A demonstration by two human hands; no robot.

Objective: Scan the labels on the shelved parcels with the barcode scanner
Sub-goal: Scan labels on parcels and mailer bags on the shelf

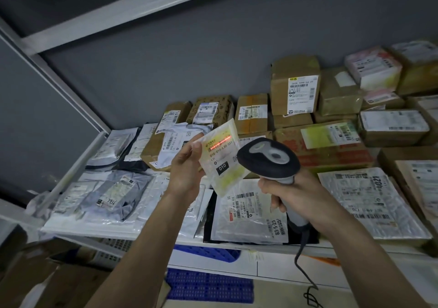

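Before us runs the shelf [78, 163], its boxes [295, 87] stacked at the back, well beyond our fingertips, and flat mailers [372, 203] spread across the front, under and to either side of both hands.

Our right hand [288, 195] grips the scanner [269, 157] by its handle, all the fingers curled tight round it and the head standing above our knuckles, aimed left. Its cord [302, 260] drops away below the wrist.

Our left hand [186, 167] holds up a small packet [222, 158], lifted off the shelf, thumb pressed on its near left edge and the other fingers hidden behind it. The packet stands tilted, just left of the scanner head and not touching it.

A red line [220, 142] lies across the barcode at the top of the packet's label, just right of our thumb tip.

We judge that we are mid-scan on this packet. Next we would need to put it back down among the mailers, pick or face another label, and bring the beam square across its bars.
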